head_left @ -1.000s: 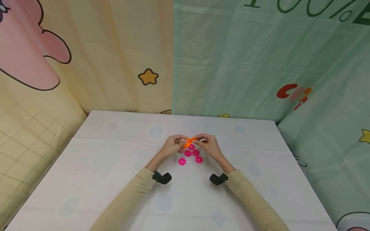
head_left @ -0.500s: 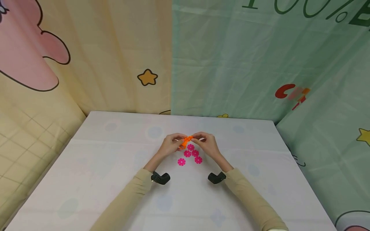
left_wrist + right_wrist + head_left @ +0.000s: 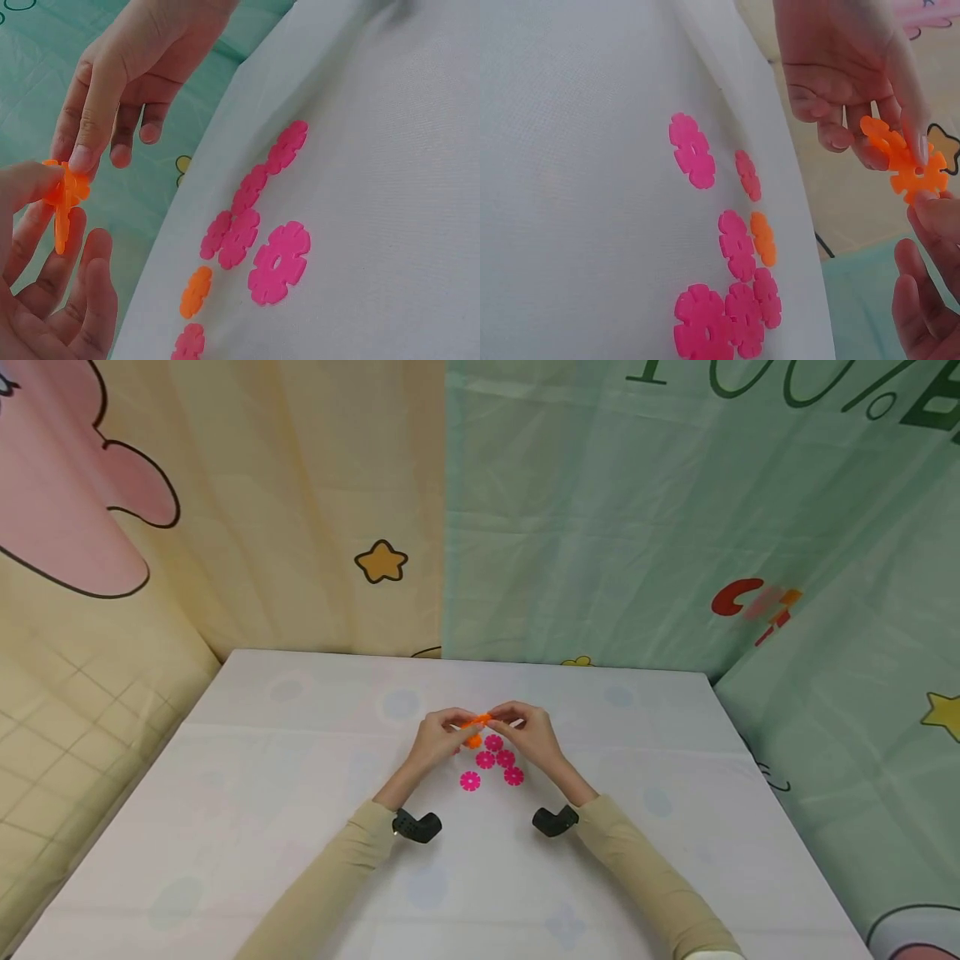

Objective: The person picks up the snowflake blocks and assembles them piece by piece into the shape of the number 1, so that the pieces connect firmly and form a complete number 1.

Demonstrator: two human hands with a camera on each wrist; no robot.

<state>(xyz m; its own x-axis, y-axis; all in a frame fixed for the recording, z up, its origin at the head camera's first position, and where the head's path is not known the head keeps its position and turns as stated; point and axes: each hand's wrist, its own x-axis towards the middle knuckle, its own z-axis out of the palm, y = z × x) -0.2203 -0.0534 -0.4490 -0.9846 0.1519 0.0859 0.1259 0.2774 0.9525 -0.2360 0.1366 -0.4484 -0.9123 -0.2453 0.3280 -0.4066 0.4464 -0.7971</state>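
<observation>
Two orange snowflake building discs point(image 3: 919, 182), slotted or pressed together at an angle, are held above the table between both hands. My left hand point(image 3: 435, 739) pinches one side between thumb and fingers. From the other side my right hand point(image 3: 531, 739) pinches the discs, thumb and index fingertip close to the left ones. In the left wrist view one orange disc point(image 3: 61, 225) appears almost edge-on. Under the hands lie several pink snowflake discs point(image 3: 279, 262) and a loose orange disc point(image 3: 196, 292), which the left hand partly hides in the head view.
The white-covered table point(image 3: 300, 860) reaches back to a yellow curtain point(image 3: 315, 485) and a green curtain point(image 3: 585, 527). A black wrist camera point(image 3: 417, 827) sits at the left cuff, another camera point(image 3: 555, 821) at the right. A further pink disc point(image 3: 187, 343) lies beyond the loose orange one.
Both hands have shifted slightly left with the orange discs and turned them, so they look flatter in the head view. The loose discs on the table have stayed put.
</observation>
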